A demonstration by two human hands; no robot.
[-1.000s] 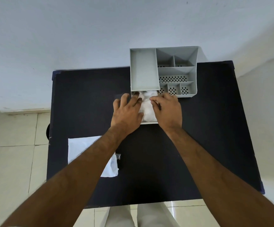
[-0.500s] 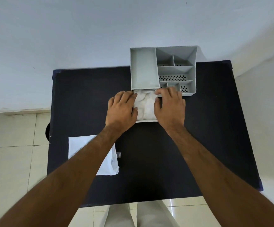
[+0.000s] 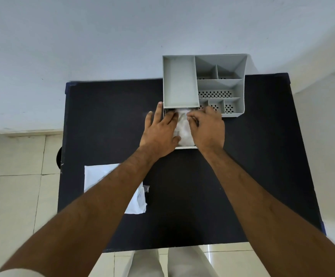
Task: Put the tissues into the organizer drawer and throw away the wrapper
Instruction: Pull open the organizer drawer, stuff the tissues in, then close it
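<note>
The tissues [image 3: 182, 126] are pressed into the open drawer [image 3: 185, 146] by the left hand [image 3: 160, 132], fingers spread, and the right hand [image 3: 207, 128], fingers curled; the wrapper [image 3: 96, 174] is left on the worktop [image 3: 106, 116].

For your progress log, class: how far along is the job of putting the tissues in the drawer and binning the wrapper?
Done: the tissues lie in the pulled-out drawer of the grey organizer. In hand: the left hand and right hand press them down, fingers spread flat. Left: shut the drawer and bin the white wrapper, which lies on the black table, partly under the left forearm. No bin is visible.
</note>
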